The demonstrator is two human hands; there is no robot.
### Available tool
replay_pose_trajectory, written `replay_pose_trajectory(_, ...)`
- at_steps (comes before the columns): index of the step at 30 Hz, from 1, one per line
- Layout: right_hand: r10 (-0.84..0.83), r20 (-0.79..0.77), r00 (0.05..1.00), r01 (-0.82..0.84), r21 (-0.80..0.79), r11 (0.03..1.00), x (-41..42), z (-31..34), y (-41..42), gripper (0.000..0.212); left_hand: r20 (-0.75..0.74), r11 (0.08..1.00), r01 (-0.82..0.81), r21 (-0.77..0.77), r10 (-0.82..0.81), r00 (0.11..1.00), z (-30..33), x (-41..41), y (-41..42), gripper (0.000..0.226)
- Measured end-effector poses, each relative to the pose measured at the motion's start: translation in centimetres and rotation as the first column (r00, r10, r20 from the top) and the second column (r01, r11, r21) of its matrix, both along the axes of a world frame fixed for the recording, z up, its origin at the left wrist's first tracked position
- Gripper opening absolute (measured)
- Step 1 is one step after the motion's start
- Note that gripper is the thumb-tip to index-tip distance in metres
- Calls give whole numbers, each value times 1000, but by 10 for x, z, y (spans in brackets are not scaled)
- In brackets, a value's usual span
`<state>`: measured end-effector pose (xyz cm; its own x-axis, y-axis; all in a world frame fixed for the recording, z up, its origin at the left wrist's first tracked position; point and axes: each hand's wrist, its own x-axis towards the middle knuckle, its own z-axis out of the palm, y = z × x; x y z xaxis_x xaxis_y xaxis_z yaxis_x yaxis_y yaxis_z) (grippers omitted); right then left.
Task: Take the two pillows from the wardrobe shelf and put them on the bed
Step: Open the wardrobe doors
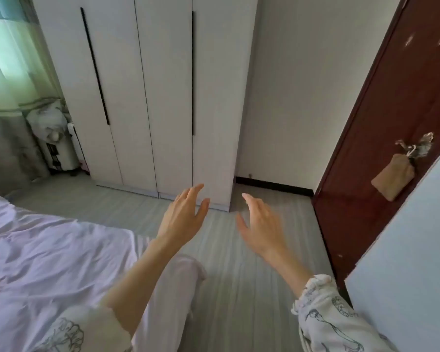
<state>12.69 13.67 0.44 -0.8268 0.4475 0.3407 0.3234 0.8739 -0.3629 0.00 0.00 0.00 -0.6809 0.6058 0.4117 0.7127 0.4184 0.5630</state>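
Note:
A white wardrobe (163,97) stands ahead with all its doors closed, so its shelf and the pillows are hidden. Long black handles (193,72) run down the doors. The bed (48,250) with a crumpled pale lilac sheet fills the lower left. My left hand (183,214) and my right hand (261,224) are stretched out side by side in the air above the floor, short of the wardrobe. The fingers of both are straight and hold nothing.
A dark red door (391,148) stands open on the right with a tan pouch (393,177) hanging from its handle. A white heater (61,151) with a bag on top sits in the left corner by the curtain. Grey striped floor (239,262) lies between bed and wardrobe.

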Motion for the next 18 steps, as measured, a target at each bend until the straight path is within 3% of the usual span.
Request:
replay_pose_trajectory(7, 0, 11, 1000, 2, -128, 992, -85, -46, 58, 53, 157, 998, -48, -33, 52, 986, -65, -82, 39, 47)
replay_pose_trajectory(18, 65, -10, 998, -66, -198, 978, -257, -48, 157, 52, 185, 997, -69, -26, 73, 980, -67, -238, 141, 45)
